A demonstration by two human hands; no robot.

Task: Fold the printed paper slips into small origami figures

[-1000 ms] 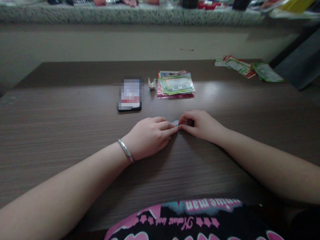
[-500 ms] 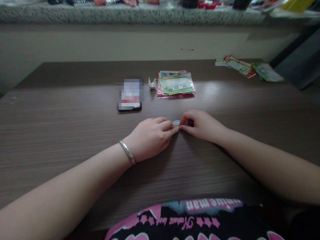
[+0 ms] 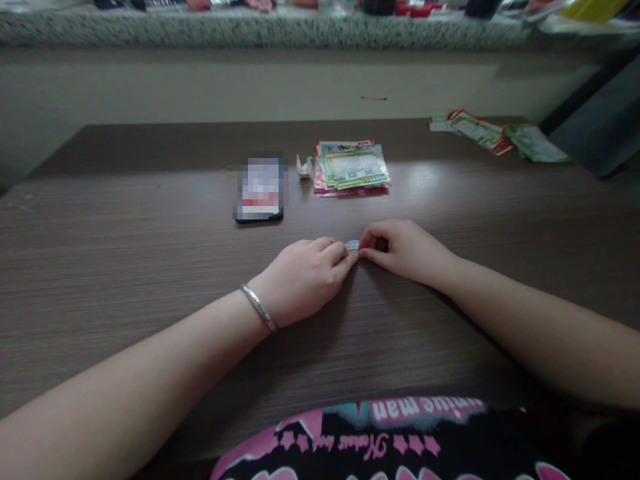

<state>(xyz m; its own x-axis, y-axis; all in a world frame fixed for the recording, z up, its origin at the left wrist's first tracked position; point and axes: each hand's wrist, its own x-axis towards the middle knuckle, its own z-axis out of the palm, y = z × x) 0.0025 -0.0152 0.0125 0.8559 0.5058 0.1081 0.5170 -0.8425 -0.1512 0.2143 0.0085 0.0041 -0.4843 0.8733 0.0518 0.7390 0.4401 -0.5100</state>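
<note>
Working a small printed paper [image 3: 353, 245] at the centre of the frame, the left hand [image 3: 306, 277] has edged slightly right, its grip pressing or pinching, impossible to tell; the right hand [image 3: 400, 248], nearly unmoved, appears pinched on the paper's edge, suggesting careful handling continues.

left of the stack of printed sheets [image 3: 353, 168], a folded paper figure [image 3: 304, 169] is standing just beside it, and a phone [image 3: 260, 190] is lying farther out, both obstructing. in front of the stack, the left hand [image 3: 306, 280] and right hand [image 3: 403, 248] are blocking. right of the stack, open tabletop [image 3: 450, 200] is leaving passage toward loose packets [image 3: 483, 132].
</note>
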